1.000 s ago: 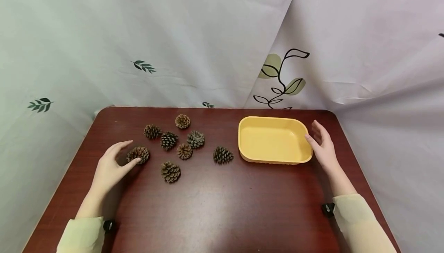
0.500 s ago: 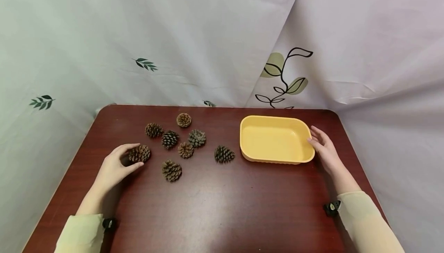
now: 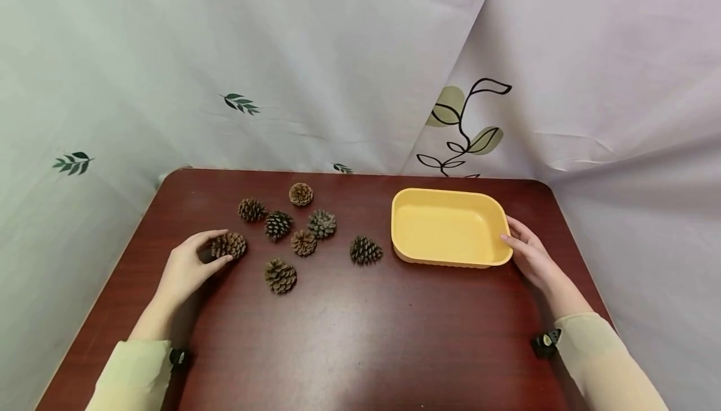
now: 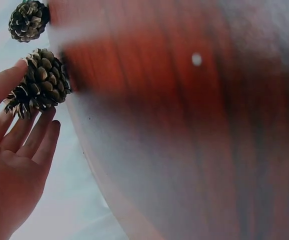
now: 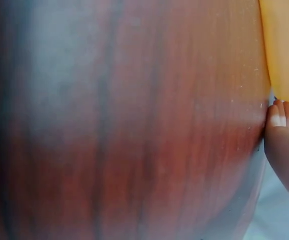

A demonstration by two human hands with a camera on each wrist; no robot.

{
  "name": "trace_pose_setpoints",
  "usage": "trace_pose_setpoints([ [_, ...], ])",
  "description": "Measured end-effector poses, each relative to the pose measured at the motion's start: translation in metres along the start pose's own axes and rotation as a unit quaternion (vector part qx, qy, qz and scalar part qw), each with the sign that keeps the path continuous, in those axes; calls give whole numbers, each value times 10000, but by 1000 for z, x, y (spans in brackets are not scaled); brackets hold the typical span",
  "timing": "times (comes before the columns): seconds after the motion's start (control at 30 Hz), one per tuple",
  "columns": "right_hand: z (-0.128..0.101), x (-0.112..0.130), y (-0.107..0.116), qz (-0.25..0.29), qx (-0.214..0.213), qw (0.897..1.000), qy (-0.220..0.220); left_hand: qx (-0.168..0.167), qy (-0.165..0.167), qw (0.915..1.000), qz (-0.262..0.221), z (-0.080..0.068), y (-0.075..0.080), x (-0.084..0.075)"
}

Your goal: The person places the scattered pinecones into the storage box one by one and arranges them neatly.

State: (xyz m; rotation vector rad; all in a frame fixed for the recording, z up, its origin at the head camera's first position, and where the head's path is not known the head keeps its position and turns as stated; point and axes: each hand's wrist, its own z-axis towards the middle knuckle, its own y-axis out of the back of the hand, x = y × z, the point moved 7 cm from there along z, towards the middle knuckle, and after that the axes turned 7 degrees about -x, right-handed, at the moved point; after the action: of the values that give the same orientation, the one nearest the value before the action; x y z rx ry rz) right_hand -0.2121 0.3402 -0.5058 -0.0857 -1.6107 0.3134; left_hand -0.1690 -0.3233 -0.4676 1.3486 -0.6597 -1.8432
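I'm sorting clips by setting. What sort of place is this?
Probably a makeshift recording corner, not a lived-in room: leaf-printed sheets hang as a backdrop round a small wooden table, which carries only pine cones and a yellow tray.

Left hand closed onto pinecone; right hand reached tray.

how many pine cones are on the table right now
7, none in the yellow tray: one at the left hand, at; the others at... that makes 8.
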Motion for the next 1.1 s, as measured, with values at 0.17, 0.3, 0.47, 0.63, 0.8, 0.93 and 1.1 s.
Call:
trace_pose_setpoints([
  [0.17,-2,-2,0,171,279,9994,59,-49,124,9999,-13,-1,4,1],
  [0.3,-2,-3,0,293,391,9988,93,-210,154,9996,-69,1,11,-2],
  [0.47,-2,-5,2,281,437,9986,107,-288,174,9985,-429,8,17,-14],
  [0.63,-1,-5,5,256,467,9985,120,-293,13,9975,-640,20,16,-39],
  [0.8,0,-4,4,297,536,9981,118,-152,-204,9952,-947,34,6,-64],
  [0.93,1,-5,3,319,538,9980,109,-5,-419,9922,-1177,45,-4,-86],
  [1.1,1,-5,4,320,516,9981,103,215,-690,9885,-1328,60,-20,-114],
])
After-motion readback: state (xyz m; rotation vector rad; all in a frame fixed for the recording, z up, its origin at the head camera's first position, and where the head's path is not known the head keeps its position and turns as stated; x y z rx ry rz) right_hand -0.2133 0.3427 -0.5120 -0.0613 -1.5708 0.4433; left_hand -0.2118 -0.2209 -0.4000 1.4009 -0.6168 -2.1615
